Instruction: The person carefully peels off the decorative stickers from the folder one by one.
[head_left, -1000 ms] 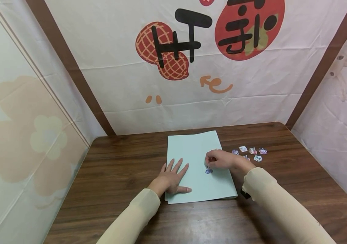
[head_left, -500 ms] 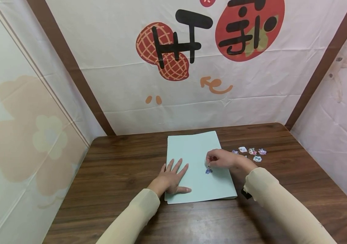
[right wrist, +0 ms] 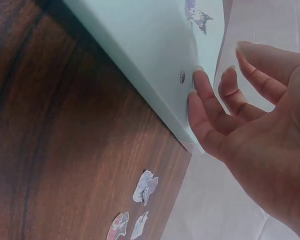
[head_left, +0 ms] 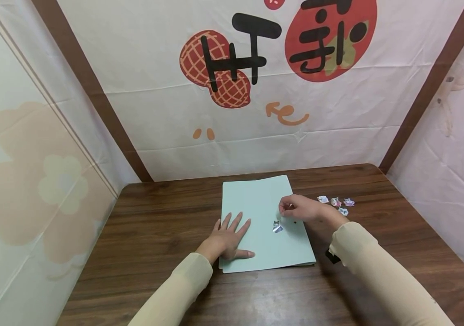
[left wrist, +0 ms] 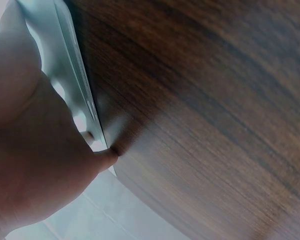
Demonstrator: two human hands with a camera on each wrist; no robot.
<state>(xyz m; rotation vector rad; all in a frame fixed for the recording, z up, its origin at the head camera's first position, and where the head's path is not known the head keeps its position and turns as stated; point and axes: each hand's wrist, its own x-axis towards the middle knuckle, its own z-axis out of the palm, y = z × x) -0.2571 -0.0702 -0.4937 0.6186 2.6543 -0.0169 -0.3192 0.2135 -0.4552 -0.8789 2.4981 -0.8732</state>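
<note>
A pale green folder (head_left: 262,194) lies on the wooden table, a small metal stud (right wrist: 182,76) near its right edge. On its surface is a small shiny cartoon sticker (head_left: 277,226), also visible at the top of the right wrist view. My left hand (head_left: 228,240) rests flat on the folder's left side, fingers spread; one finger reaches past the edge in the left wrist view. Just above the sticker, my right hand (head_left: 303,209) has loosely bent fingers (right wrist: 205,87), the thumb apart from them and nothing between. Two of its fingers touch the folder.
Several cut-out stickers (head_left: 335,202) lie on the table (head_left: 154,226) right of the folder; the right hand partly hides that area. A small black object (head_left: 332,256) shows beneath the right sleeve. A printed cloth wall (head_left: 166,113) stands behind the table.
My right hand pinched the sticker's top in the earlier frames; now it has let go and moved slightly up and right. The sticker stays on the folder. My left hand keeps its place.
</note>
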